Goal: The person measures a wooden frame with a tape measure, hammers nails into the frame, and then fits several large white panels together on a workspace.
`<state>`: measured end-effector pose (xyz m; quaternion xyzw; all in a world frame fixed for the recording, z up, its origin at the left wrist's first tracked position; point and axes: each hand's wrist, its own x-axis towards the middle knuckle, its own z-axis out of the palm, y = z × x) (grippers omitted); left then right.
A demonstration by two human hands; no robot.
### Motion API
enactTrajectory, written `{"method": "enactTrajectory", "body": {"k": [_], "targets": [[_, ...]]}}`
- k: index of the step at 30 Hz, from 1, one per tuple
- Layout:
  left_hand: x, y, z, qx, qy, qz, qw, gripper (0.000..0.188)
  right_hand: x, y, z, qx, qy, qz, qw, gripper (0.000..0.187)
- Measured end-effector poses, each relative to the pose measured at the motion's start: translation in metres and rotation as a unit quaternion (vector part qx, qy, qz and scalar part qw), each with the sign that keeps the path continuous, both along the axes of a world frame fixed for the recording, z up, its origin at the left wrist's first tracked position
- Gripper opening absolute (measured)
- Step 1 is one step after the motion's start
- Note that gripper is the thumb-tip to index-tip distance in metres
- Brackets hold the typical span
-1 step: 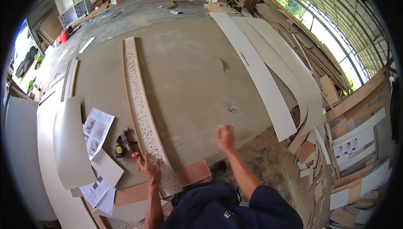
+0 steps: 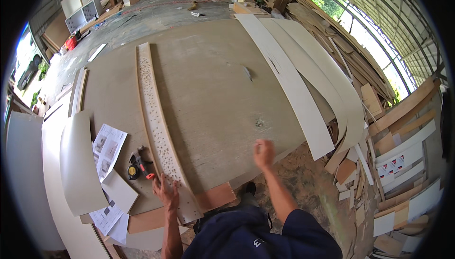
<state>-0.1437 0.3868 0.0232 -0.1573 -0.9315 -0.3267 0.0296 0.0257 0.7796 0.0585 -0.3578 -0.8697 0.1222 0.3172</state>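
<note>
A long narrow board (image 2: pixel 163 141) with raised edges and many small dark specks along its face runs away from me across the worktable (image 2: pixel 208 83). My left hand (image 2: pixel 166 193) rests on the near left edge of this board, fingers spread. Just beyond those fingertips lie a hammer (image 2: pixel 140 159) with a black and red handle and a round black and yellow tape measure (image 2: pixel 133 171). Over the table's near edge, right of the board, my right hand (image 2: pixel 264 154) is raised with its fingers curled closed. Anything inside it is hidden and blurred.
Printed sheets (image 2: pixel 109 147) and a curved white panel (image 2: pixel 78 164) lie at the left. Long white strips (image 2: pixel 289 83) cover the table's right side. A small grey piece (image 2: pixel 248 72) sits mid-table. Offcuts (image 2: pixel 346 171) and stacked boards (image 2: pixel 327 41) crowd the right.
My right hand has shifted slightly to the right, still closed. My left hand stays on the board. The whole view has moved a little.
</note>
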Motion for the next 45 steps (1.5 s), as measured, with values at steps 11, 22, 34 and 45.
{"method": "enactTrajectory", "body": {"k": [11,22,34,45], "targets": [[0.075,0.077,0.034,-0.006,0.119,0.130,0.984,0.044,0.227,0.308,0.023,-0.186,-0.250,-0.359,0.880,0.070],[0.207,0.266,0.088,0.138,-0.076,-0.090,0.983,0.041,0.227,0.317,0.044,-0.299,-0.178,-0.188,0.919,0.076],[0.249,0.283,0.136,0.292,-0.359,-0.072,0.883,0.038,0.120,0.090,0.025,-0.371,0.038,-0.140,0.917,0.074],[0.268,0.165,0.100,0.375,-0.373,0.082,0.845,0.025,0.101,-0.010,0.006,-0.422,-0.011,0.014,0.906,0.061]]}}
